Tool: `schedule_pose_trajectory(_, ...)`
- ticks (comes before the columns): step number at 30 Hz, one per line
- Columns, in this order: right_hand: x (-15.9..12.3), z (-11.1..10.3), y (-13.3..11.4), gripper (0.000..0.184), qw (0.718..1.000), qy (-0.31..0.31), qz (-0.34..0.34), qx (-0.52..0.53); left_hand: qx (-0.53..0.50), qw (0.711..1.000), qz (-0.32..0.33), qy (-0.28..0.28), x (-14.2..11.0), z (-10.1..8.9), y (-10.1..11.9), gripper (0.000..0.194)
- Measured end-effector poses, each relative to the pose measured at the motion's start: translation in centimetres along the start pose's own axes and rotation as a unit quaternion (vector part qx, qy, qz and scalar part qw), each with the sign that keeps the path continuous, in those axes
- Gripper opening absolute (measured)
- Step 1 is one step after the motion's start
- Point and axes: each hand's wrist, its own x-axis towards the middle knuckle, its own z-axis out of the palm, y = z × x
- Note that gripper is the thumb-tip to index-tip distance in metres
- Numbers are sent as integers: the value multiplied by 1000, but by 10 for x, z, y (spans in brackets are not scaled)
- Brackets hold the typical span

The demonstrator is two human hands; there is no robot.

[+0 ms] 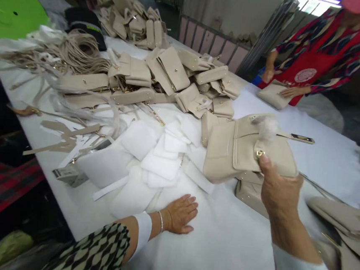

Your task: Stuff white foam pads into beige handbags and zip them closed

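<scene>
My right hand [279,190] grips a beige handbag [222,151] by its lower edge, thumb pressed near the gold clasp. The bag is lifted and tilted, partly over other beige bags on the table. A fluffy white wad [268,128] sits against its flap, and a strap end with a gold-framed plate [302,139] sticks out to the right. My left hand [182,214] lies flat on the white table cover, fingers stretched out, holding nothing. Just beyond it are loose white padding sheets [161,163].
Beige bags [169,71] are heaped across the table, with another pile [131,19] farther back. Coiled straps [83,53] and a black cap [85,24] lie at the left. Across the table, a person in a red apron [312,58] handles a beige bag [274,94]. More bags [343,216] lie at the right.
</scene>
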Motion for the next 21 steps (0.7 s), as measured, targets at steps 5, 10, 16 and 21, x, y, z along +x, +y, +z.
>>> schedule_pose_trajectory(5, -107, -112, -19, 16, 950, -173, -130, -223, -110, 993, -42, 13, -1, -25, -3, 40)
schedule_pose_trajectory(10, -201, -145, -4, 13, 882, -373, -206, -203, -161, 963, -201, 81, -55, -68, 6, 21)
schedule_pose_trajectory(16, -271, -143, 34, 34, 851, -431, -181, -239, -225, 904, -327, 157, -109, -131, 31, 38)
schedule_pose_trajectory(21, -283, -151, 39, 46, 846, -370, -243, -298, -171, 979, -70, 82, -73, -160, 41, 50)
